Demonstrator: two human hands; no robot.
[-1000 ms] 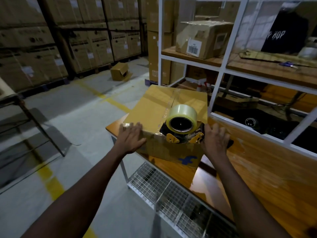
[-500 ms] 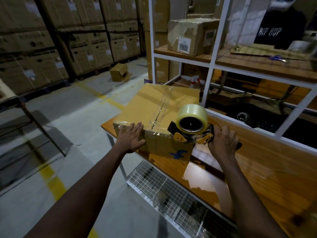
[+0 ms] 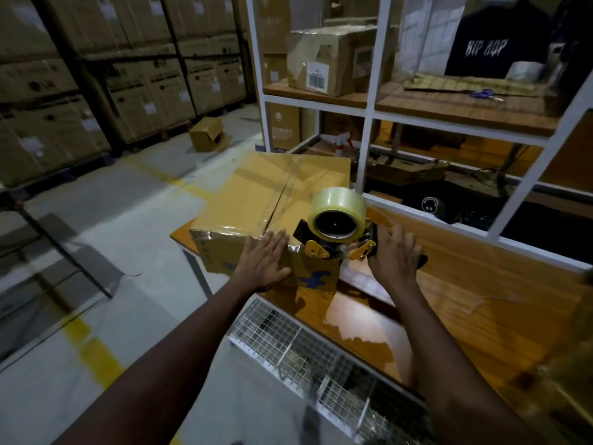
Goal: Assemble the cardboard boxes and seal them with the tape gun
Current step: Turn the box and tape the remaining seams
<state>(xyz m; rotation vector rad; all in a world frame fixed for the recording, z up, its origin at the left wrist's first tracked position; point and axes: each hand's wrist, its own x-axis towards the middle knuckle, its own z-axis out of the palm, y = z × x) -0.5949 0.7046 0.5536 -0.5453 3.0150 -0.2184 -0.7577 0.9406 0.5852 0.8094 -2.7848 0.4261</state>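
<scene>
A closed brown cardboard box (image 3: 256,194) sits on the left end of the wooden table (image 3: 481,309), with clear tape along its top seam and over its near edge. My left hand (image 3: 264,260) lies flat, fingers spread, on the box's near top edge and front face. My right hand (image 3: 396,255) grips the black handle of the tape gun (image 3: 337,232), which carries a roll of clear tape and rests at the box's near right corner.
A white-framed shelf unit (image 3: 369,101) stands behind the table, holding a taped box (image 3: 333,62), scissors (image 3: 484,93) and a tape roll. A wire basket (image 3: 321,364) hangs under the table's near edge. A small box (image 3: 208,134) lies on the floor. Stacked cartons line the left wall.
My left hand slid right along the box's near edge toward the seam. The tape gun moved right, from the seam to the box's near right corner.
</scene>
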